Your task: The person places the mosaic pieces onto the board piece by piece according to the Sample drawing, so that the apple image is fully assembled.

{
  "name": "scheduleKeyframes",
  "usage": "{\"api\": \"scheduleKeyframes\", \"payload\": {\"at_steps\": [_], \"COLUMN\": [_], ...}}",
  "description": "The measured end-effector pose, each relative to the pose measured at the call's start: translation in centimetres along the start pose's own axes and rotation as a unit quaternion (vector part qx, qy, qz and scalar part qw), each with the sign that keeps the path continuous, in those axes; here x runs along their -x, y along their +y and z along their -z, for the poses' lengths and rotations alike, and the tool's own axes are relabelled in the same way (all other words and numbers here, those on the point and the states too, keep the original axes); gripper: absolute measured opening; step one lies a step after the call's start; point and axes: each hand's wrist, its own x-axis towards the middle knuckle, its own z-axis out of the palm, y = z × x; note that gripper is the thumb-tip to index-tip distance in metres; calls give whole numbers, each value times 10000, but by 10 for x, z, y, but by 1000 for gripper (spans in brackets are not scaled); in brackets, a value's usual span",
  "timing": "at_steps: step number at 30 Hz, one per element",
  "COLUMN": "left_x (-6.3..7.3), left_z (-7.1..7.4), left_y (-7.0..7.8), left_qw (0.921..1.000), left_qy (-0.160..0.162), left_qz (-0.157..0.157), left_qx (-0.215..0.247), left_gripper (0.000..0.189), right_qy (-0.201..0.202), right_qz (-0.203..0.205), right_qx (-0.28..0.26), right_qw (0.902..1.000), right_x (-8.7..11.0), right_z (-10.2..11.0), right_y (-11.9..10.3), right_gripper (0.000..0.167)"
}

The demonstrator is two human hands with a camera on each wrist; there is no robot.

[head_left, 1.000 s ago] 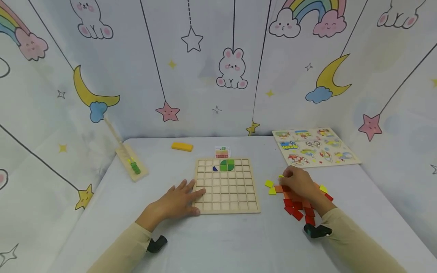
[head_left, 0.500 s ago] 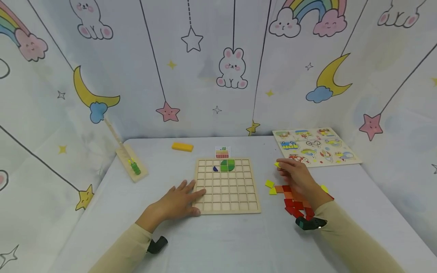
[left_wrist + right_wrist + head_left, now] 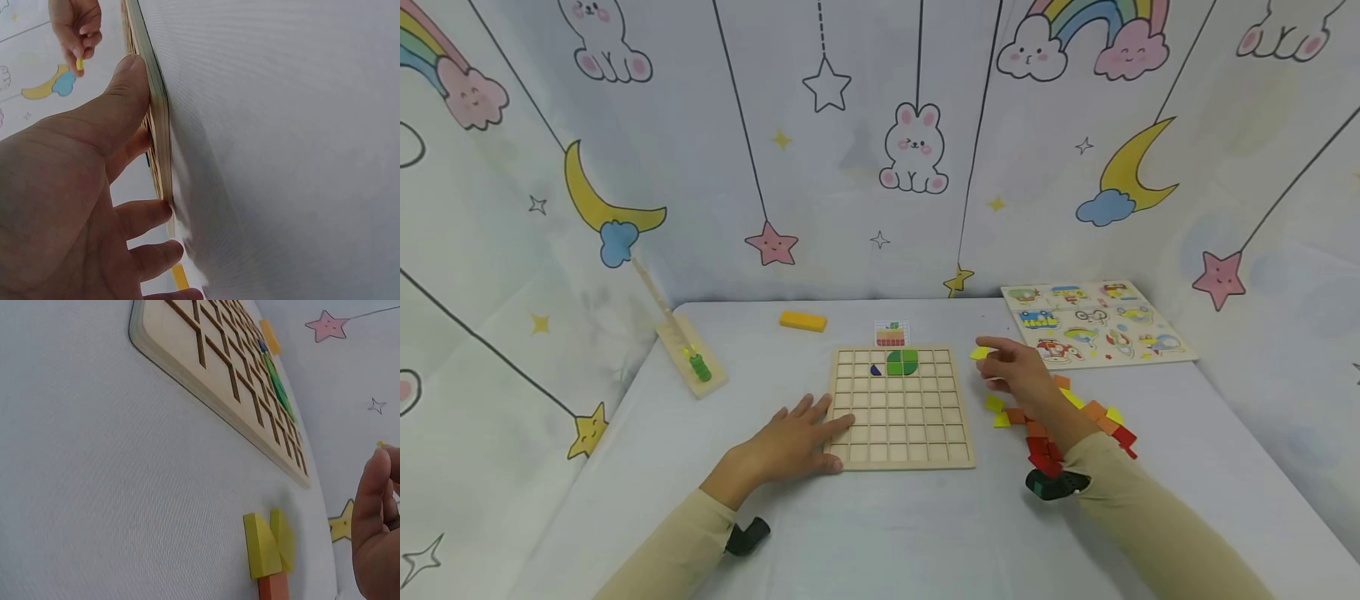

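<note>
My right hand (image 3: 1017, 375) pinches a small yellow tile (image 3: 980, 353) between thumb and fingers, raised just right of the wooden grid board (image 3: 898, 417). In the left wrist view the same yellow tile (image 3: 79, 64) shows at the fingertips. My left hand (image 3: 790, 442) lies with fingers spread on the board's left edge, thumb at its near corner. Green tiles (image 3: 902, 363), some with rounded corners, sit together in the board's upper rows. One dark blue piece (image 3: 876, 370) lies a little to their left. A small picture card (image 3: 892, 333) stands behind the board.
Red, orange and yellow tiles (image 3: 1045, 454) are scattered right of the board, partly under my right forearm. Two yellow pieces (image 3: 262, 545) lie nearest the board. A picture puzzle board (image 3: 1097, 325) is at back right, a yellow block (image 3: 803, 321) behind, a wooden stand with green caterpillar (image 3: 698, 367) at left.
My right hand has lifted the yellow tile from the scattered tiles and carried it left toward the board's upper right corner. The left hand has stayed on the board.
</note>
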Motion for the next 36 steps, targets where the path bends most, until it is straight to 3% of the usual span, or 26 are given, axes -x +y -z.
{"api": "scheduleKeyframes", "payload": {"at_steps": [5, 12, 17, 22, 27, 36], "left_x": [-1, 0, 1, 1, 2, -1], "left_z": [-1, 1, 2, 2, 1, 0], "left_y": [0, 0, -1, -2, -3, -4], "left_qw": [10000, 10000, 9999, 9997, 9996, 9997], "left_qy": [16, 12, 73, 121, 134, 73], "left_qz": [-4, -15, -125, -230, -229, -165], "left_qx": [-38, 16, 30, 27, -40, -142], "left_gripper": [71, 70, 70, 69, 68, 69], "right_qy": [72, -296, -656, -781, -655, -451], "right_qz": [-22, 13, 287, 588, 685, 639], "right_qx": [375, 1124, 2319, 3079, 3262, 3606], "right_qw": [9993, 9932, 9701, 9464, 9405, 9294], "right_x": [-12, -31, -39, -42, -42, -40], "right_z": [-21, -94, -148, -184, -200, -204], "right_y": [-1, -5, -12, -15, -17, -17], "right_gripper": [54, 39, 36, 35, 33, 33]}}
